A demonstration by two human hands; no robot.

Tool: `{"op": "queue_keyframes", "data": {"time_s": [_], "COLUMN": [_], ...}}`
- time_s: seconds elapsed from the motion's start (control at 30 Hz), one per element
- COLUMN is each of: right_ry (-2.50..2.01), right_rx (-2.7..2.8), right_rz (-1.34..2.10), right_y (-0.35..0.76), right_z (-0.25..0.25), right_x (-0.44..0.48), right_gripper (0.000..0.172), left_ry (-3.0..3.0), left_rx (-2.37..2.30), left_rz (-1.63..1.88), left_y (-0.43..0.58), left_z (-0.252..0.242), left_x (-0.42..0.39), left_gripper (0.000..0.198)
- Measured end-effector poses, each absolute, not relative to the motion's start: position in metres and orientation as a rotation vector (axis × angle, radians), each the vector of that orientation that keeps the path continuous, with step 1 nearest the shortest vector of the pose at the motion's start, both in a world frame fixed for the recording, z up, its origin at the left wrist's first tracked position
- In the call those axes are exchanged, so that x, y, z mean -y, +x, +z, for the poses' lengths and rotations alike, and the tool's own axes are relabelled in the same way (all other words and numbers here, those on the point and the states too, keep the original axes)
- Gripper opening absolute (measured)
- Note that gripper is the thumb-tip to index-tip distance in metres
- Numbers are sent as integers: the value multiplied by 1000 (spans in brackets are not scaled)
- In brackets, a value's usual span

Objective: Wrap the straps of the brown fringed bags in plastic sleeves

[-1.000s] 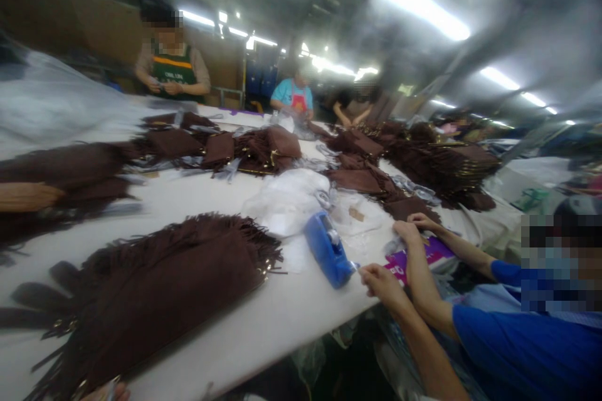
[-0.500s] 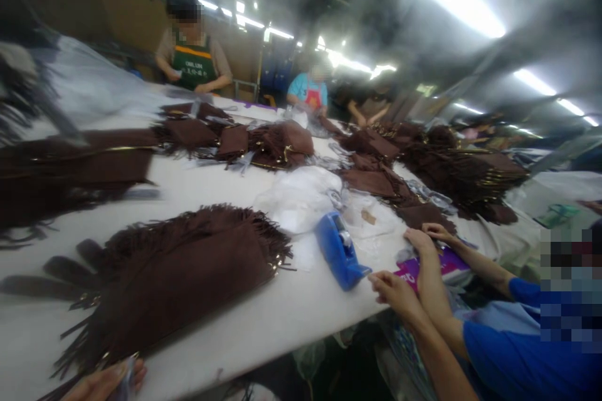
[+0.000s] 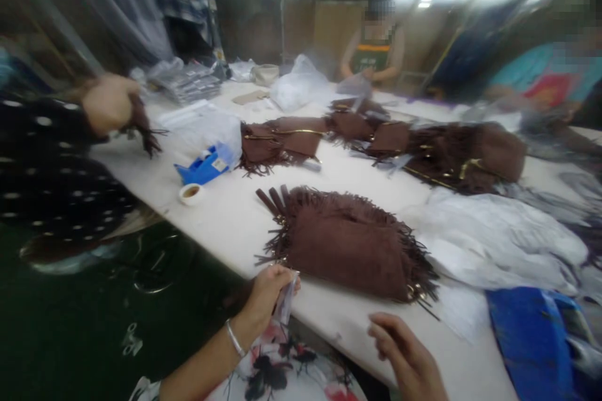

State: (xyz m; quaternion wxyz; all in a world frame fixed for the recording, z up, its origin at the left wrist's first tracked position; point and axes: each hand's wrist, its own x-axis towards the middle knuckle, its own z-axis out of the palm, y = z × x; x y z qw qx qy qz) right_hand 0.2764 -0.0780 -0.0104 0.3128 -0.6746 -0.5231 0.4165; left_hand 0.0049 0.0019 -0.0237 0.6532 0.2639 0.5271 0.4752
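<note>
A dark brown fringed bag [image 3: 345,250] lies flat on the table before me, with gold-coloured metal bits at its corners and strap-like strips at its left end. At its near left corner, my left hand [image 3: 270,294], a bracelet on the wrist, pinches a small clear plastic piece [image 3: 285,301]. My right hand [image 3: 407,354] hovers by the table's near edge, apart from the bag. Its fingers are curled with thumb and forefinger close together; whatever may sit between them is too blurred to make out. A large blue tape dispenser [image 3: 529,338] stands to its right.
Several brown bags [image 3: 463,153] and crumpled white plastic [image 3: 508,238] lie farther back. Left stand another blue tape dispenser [image 3: 202,166] and a small white cup [image 3: 191,194]. A co-worker in a dotted sleeve [image 3: 47,144] reaches in. Other people [image 3: 371,56] work across the table.
My view has swung left, bringing the dotted sleeve and second dispenser into sight. My right hand has moved from beside the large dispenser towards the bag. My left hand still grips the plastic piece.
</note>
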Motion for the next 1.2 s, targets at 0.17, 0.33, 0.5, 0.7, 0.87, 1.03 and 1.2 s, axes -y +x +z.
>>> {"op": "queue_keyframes", "data": {"time_s": [0.17, 0.33, 0.5, 0.7, 0.87, 1.03, 1.2], "right_ry": [-1289, -1260, -1378, -1532, -1662, -1755, -1706], "right_rx": [1680, 1866, 1998, 2157, 2288, 2478, 2625], "right_rz": [1217, 1086, 914, 775, 682, 605, 555], "right_y": [169, 149, 144, 133, 127, 123, 123], "right_z": [-1, -6, -4, 11, 21, 30, 35], "right_x": [7, -10, -12, -18, -23, -33, -42], "right_gripper": [19, 26, 27, 27, 25, 24, 27], "left_ry": [622, 612, 596, 680, 704, 711, 581], "left_rx": [-1189, -1171, -1206, -1252, -1231, -1193, -1238], "left_rz": [1072, 1077, 1069, 1052, 1046, 1034, 1030], "left_y": [1, -4, -5, -7, -10, -10, -6], "left_z": [-28, -30, -34, -36, -38, -32, -29], "left_x": [-4, -8, -9, -9, -5, -4, -8], "left_gripper": [18, 16, 21, 11, 6, 10, 26]}}
